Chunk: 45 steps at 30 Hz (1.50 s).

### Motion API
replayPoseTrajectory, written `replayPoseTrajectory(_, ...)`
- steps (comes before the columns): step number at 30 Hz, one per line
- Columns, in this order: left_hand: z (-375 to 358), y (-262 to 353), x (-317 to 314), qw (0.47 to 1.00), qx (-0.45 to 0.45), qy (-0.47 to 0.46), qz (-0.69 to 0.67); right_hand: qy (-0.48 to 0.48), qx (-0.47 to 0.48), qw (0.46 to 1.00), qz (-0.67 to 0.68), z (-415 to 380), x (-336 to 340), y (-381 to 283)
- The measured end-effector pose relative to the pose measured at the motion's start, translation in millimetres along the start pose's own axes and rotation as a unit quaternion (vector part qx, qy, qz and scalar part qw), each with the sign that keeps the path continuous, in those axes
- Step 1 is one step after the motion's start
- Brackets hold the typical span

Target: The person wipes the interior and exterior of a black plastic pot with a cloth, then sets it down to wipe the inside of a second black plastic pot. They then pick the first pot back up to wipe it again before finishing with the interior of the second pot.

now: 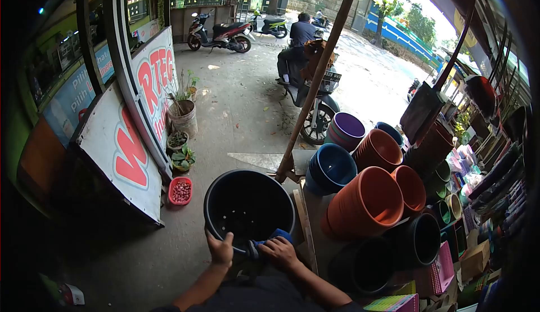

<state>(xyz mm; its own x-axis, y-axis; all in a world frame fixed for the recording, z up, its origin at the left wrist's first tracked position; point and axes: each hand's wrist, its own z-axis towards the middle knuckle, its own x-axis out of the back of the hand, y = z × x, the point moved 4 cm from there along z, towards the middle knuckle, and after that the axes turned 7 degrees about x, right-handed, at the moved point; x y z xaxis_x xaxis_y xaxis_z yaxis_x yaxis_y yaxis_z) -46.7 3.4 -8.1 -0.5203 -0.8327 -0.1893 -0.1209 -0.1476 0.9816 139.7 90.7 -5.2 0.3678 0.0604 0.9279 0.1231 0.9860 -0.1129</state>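
Observation:
A large black plastic pot (250, 194) is in front of me, its wide mouth tilted up toward me. Several light spots, which look like drainage holes, show in its dark bottom. My left hand (220, 248) grips the near left part of the rim, thumb raised and the other fingers partly hidden behind the wall. A bunched blue cloth (281, 234) lies against the near rim. Over it my right hand (279, 252) is closed, with the fingers curled around the cloth.
Stacked orange pots (360, 199), blue pots (331, 168) and other black pots (422, 239) stand close on my right. A slanting pole (320, 75) rises ahead. To the left are a sign board (121, 149) and a red basket (180, 191). A person (298, 42) sits on a motorbike (320, 106).

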Motion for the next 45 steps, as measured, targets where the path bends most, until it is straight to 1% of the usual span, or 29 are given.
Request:
replayPoseTrajectory(1, -11, 4, -7, 0.997, -0.054, 0.006, 0.051, 0.000, 0.001, 1.000, 0.000, 4, -2, -6)
replayPoseTrajectory(2, -12, 4, -10, 0.998, -0.003, -0.011, -0.065, 0.002, -0.016, 1.000, 0.012, 6, -4, -10)
replayPoseTrajectory(3, -6, 3, -7, 0.998, -0.002, -0.010, -0.064, 0.004, -0.032, 0.999, 0.025, 6, -5, -11)
replayPoseTrajectory(5, 11, -7, 7, 0.998, -0.048, -0.038, 0.015, -0.008, -0.024, 0.999, 0.046, -1, -7, -7)
replayPoseTrajectory(6, 35, -15, 20, 0.984, -0.057, -0.166, 0.033, -0.043, 0.005, 0.998, 0.035, -6, -7, -3)
replayPoseTrajectory(7, 33, 62, 8, 0.972, 0.076, -0.204, -0.083, -0.077, 0.032, 0.996, 0.024, -12, -6, 3)
replayPoseTrajectory(8, 46, 75, 17, 0.957, 0.114, -0.249, -0.091, -0.088, 0.064, 0.994, -0.005, -19, -4, 16)
replayPoseTrajectory(11, 63, 81, 31, 0.934, 0.109, -0.337, -0.041, -0.062, 0.135, 0.987, -0.055, -26, 7, 25)
replayPoseTrajectory(12, 64, 67, 30, 0.933, 0.111, -0.339, -0.041, -0.062, 0.133, 0.988, -0.055, -21, 9, 25)
replayPoseTrajectory(15, 43, 31, 35, 0.991, 0.123, -0.055, -0.010, -0.030, 0.114, 0.992, -0.052, -3, 6, 16)
replayPoseTrajectory(17, 12, -17, 36, 0.996, 0.039, 0.041, 0.072, -0.022, 0.086, 0.995, -0.042, 1, -4, 11)
replayPoseTrajectory(18, 9, -20, 39, 0.996, 0.040, 0.040, 0.073, -0.036, 0.073, 0.996, -0.036, -3, -11, 10)
replayPoseTrajectory(20, 3, -15, 38, 0.997, 0.006, -0.073, -0.006, -0.050, 0.096, 0.994, -0.029, -12, -14, 5)
replayPoseTrajectory(21, 9, -10, 49, 0.998, 0.009, -0.069, -0.005, -0.063, 0.118, 0.991, -0.022, -18, -15, 3)
replayPoseTrajectory(23, 29, 28, 48, 0.963, 0.036, -0.268, 0.007, -0.087, 0.164, 0.981, -0.051, -36, -12, 22)
replayPoseTrajectory(24, 35, 41, 47, 0.963, 0.036, -0.267, 0.007, -0.106, 0.206, 0.969, -0.084, -42, -9, 30)
replayPoseTrajectory(26, 39, 64, 47, 0.949, -0.005, -0.254, 0.189, -0.110, 0.206, 0.970, -0.071, -37, 3, 39)
replayPoseTrajectory(27, 34, 77, 44, 0.949, -0.002, -0.252, 0.191, -0.113, 0.206, 0.970, -0.057, -35, 6, 41)
replayPoseTrajectory(28, 20, 93, 30, 0.855, -0.132, -0.256, 0.430, -0.090, 0.194, 0.976, -0.030, -35, 5, 44)
replayPoseTrajectory(29, 8, 99, 15, 0.691, -0.254, -0.241, 0.632, -0.090, 0.194, 0.976, -0.029, -29, 9, 41)
replayPoseTrajectory(31, -25, 71, 0, 0.620, -0.243, -0.452, 0.593, -0.138, 0.138, 0.980, 0.040, -18, 8, 35)
replayPoseTrajectory(32, -37, 62, -9, 0.527, -0.160, -0.508, 0.662, -0.131, 0.112, 0.983, 0.059, -15, 9, 34)
replayPoseTrajectory(35, -24, 32, -4, 0.517, -0.216, -0.518, 0.647, -0.155, 0.081, 0.977, 0.125, -10, 19, 36)
replayPoseTrajectory(36, -21, 39, -1, 0.564, -0.234, -0.520, 0.597, -0.153, 0.072, 0.976, 0.135, -10, 27, 37)
replayPoseTrajectory(37, -17, 42, 0, 0.564, -0.228, -0.524, 0.596, -0.163, 0.045, 0.973, 0.156, -8, 37, 40)
replayPoseTrajectory(40, -2, 58, 4, 0.646, -0.185, -0.557, 0.487, -0.067, -0.012, 0.969, 0.238, -11, 72, 58)
replayPoseTrajectory(41, 3, 68, 4, 0.646, -0.182, -0.559, 0.487, -0.028, -0.029, 0.951, 0.307, -10, 78, 65)
replayPoseTrajectory(44, 18, 87, 2, 0.670, -0.109, -0.601, 0.421, 0.066, -0.067, 0.955, 0.283, -17, 95, 74)
replayPoseTrajectory(45, 22, 94, 1, 0.669, -0.109, -0.603, 0.420, 0.131, -0.215, 0.852, 0.458, -35, 78, 89)
